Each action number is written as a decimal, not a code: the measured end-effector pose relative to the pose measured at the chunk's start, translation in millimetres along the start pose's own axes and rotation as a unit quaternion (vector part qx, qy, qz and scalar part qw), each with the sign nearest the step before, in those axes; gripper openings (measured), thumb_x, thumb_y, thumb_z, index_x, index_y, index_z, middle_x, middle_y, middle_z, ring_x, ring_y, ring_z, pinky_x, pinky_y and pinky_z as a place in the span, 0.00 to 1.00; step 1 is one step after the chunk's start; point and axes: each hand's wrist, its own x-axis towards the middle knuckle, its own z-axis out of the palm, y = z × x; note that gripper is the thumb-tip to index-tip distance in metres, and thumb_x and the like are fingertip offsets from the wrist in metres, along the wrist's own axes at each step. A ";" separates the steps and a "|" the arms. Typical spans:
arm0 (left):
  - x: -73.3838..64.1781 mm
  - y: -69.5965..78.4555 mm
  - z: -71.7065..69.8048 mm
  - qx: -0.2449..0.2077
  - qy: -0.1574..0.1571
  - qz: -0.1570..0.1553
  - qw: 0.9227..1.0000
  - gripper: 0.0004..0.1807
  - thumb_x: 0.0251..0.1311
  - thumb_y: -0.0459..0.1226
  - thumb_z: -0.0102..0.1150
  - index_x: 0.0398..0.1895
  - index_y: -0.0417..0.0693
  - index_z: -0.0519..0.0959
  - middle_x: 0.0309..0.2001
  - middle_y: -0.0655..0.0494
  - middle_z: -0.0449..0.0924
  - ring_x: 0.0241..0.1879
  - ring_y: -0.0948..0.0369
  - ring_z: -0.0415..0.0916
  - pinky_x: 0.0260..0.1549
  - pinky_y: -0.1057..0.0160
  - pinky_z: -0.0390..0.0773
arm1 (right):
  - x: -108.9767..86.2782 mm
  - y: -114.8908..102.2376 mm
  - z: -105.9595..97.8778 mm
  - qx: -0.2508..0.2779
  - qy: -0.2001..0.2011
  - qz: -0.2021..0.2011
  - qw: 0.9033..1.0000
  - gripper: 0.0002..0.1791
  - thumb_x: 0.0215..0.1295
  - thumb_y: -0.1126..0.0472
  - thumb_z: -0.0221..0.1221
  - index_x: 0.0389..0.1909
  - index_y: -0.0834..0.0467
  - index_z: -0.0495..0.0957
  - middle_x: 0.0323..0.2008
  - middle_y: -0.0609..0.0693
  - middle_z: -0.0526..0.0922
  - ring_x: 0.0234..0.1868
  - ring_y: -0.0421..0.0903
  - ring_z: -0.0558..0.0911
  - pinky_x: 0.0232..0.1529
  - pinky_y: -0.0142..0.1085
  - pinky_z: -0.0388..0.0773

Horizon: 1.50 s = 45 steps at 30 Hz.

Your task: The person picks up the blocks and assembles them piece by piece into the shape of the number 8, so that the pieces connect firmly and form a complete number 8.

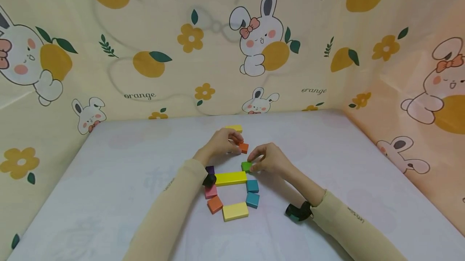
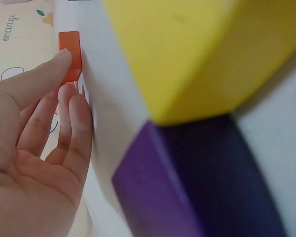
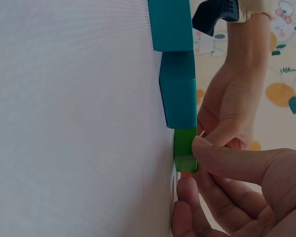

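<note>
My left hand (image 1: 221, 142) pinches a small orange block (image 1: 244, 148) behind the ring of blocks; in the left wrist view the thumb lies across that block's face. My right hand (image 1: 271, 159) pinches a green block (image 1: 246, 167) at the ring's back right corner, thumb against its side in the right wrist view. Just in front of the green block lies a long yellow block (image 1: 230, 178). A purple block (image 2: 158, 182) touches the yellow one's left end and is partly hidden by the left wrist in the head view. Two teal blocks (image 3: 180, 89) run down the right side.
Down the ring's left side are a pink block (image 1: 210, 192) and a second orange block (image 1: 215, 204). A pale yellow block (image 1: 235, 211) forms the front. Behind my left hand lies another yellow block (image 1: 235, 128). Printed curtains (image 1: 218, 71) border the white table (image 1: 109, 196).
</note>
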 end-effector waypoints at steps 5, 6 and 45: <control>1.5 0.7 1.0 0.000 0.003 -0.014 1.000 0.16 0.56 0.31 0.71 0.47 0.43 0.81 0.44 0.53 0.83 0.42 0.58 0.77 0.44 0.64 0.78 | 0.4 0.2 -0.1 -0.003 0.001 -0.003 1.000 0.12 0.47 0.69 0.75 0.33 0.57 0.86 0.33 0.45 0.86 0.32 0.48 0.77 0.32 0.37 0.77; 1.7 0.9 1.1 0.004 0.004 -0.014 1.000 0.16 0.55 0.31 0.71 0.47 0.43 0.81 0.44 0.54 0.83 0.42 0.58 0.78 0.44 0.64 0.78 | 0.5 0.3 -0.2 -0.004 0.002 -0.003 1.000 0.12 0.47 0.69 0.75 0.33 0.57 0.86 0.33 0.45 0.86 0.32 0.48 0.77 0.32 0.37 0.77; -4.3 -4.5 -2.4 0.022 0.013 -0.008 1.000 0.16 0.55 0.34 0.73 0.47 0.44 0.83 0.44 0.55 0.84 0.44 0.60 0.80 0.53 0.60 0.75 | -0.2 1.4 1.1 0.000 0.003 0.005 1.000 0.12 0.47 0.70 0.75 0.34 0.56 0.86 0.34 0.45 0.86 0.34 0.48 0.77 0.35 0.38 0.77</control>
